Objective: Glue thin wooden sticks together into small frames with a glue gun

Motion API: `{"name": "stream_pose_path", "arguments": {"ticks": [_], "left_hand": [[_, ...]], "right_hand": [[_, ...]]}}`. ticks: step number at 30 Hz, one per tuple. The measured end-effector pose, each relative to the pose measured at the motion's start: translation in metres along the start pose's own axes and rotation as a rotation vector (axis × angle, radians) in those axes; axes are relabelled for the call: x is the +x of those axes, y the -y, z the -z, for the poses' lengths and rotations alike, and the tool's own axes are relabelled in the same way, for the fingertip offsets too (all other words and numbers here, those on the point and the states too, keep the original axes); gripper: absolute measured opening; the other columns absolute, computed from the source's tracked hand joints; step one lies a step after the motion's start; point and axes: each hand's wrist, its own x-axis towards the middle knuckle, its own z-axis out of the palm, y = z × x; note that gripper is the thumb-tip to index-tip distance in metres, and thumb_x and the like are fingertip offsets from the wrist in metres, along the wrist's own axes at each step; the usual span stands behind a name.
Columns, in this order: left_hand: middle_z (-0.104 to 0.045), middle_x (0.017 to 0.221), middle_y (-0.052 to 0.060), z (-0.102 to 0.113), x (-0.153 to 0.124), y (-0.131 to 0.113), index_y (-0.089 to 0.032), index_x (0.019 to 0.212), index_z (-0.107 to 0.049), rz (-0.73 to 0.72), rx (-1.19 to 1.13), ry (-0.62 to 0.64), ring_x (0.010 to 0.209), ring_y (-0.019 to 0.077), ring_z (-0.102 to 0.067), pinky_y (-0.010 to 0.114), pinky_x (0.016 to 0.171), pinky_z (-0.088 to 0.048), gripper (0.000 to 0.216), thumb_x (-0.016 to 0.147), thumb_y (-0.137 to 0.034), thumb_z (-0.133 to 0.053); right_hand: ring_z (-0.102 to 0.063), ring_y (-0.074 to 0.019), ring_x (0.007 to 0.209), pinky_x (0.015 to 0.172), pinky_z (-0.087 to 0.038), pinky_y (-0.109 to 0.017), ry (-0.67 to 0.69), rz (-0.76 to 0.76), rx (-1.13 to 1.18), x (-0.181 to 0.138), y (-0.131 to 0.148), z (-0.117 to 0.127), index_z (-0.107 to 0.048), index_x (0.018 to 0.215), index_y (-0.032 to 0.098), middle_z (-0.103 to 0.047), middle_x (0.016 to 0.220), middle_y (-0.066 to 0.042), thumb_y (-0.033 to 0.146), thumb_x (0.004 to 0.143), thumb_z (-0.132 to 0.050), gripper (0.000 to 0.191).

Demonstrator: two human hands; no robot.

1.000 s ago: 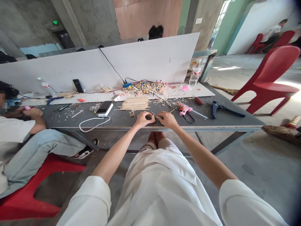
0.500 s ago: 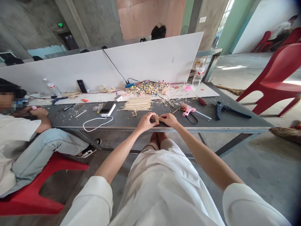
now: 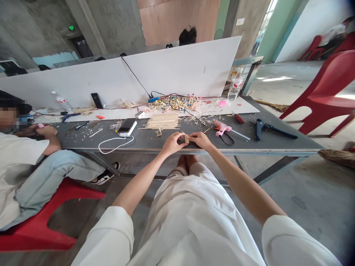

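Between my two hands, just over the table's front edge, is a small piece built of thin wooden sticks point(image 3: 186, 139). My left hand point(image 3: 173, 143) is closed on its left side with thumb and fingers. From the right, my right hand point(image 3: 200, 140) pinches at the same piece; its fingertips are partly hidden. Beyond my hands lies a row of loose wooden sticks point(image 3: 163, 121), with a little stick frame point(image 3: 158, 132) in front of it. A pink glue gun point(image 3: 222, 128) with a clear glue stick rests to the right.
A white power bank point(image 3: 127, 127) with a looped cable lies left. Dark blue cutting pliers point(image 3: 259, 130) and a red-handled tool point(image 3: 239, 119) lie right. A heap of coloured-tipped sticks point(image 3: 177, 103) lies before the white partition point(image 3: 166, 70). A co-worker point(image 3: 24, 147) sits at left.
The wooden piece has turned slightly between my fingers, and more of its side shows. My hands stay in nearly the same place; the view has shifted a little.
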Motion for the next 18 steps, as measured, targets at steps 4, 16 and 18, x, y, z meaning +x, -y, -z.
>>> {"name": "stream_pose_path", "arguments": {"ticks": [4, 16, 18], "left_hand": [[-0.069, 0.101, 0.005, 0.0, 0.001, -0.001, -0.022, 0.121, -0.067, 0.007, -0.002, 0.004, 0.093, 0.0203, -0.067, 0.032, 0.085, -0.055, 0.045, 0.08, -0.032, -0.083], [-0.073, 0.092, 0.005, -0.004, 0.002, 0.006, -0.019, 0.114, -0.071, 0.162, -0.088, -0.08, 0.079, 0.0177, -0.067, 0.029, 0.075, -0.053, 0.043, 0.079, -0.042, -0.081], [-0.072, 0.085, 0.004, -0.005, 0.004, 0.009, -0.019, 0.109, -0.071, 0.226, -0.114, -0.077, 0.073, 0.0167, -0.066, 0.028, 0.07, -0.051, 0.044, 0.077, -0.047, -0.081]], "right_hand": [[-0.059, -0.0182, 0.068, 0.062, -0.04, -0.026, -0.002, -0.008, -0.027, 0.0, 0.001, -0.001, -0.078, 0.073, 0.019, -0.069, 0.064, -0.002, 0.052, 0.083, -0.064, 0.037], [-0.066, -0.0208, 0.063, 0.064, -0.048, -0.029, -0.407, -0.15, 0.027, -0.03, 0.003, -0.001, -0.073, 0.074, 0.019, -0.071, 0.065, -0.005, 0.046, 0.087, -0.058, 0.033], [-0.066, -0.0205, 0.059, 0.061, -0.049, -0.029, -0.459, -0.184, 0.089, -0.04, 0.007, 0.0, -0.073, 0.077, 0.019, -0.072, 0.067, -0.006, 0.047, 0.087, -0.058, 0.033]]}}
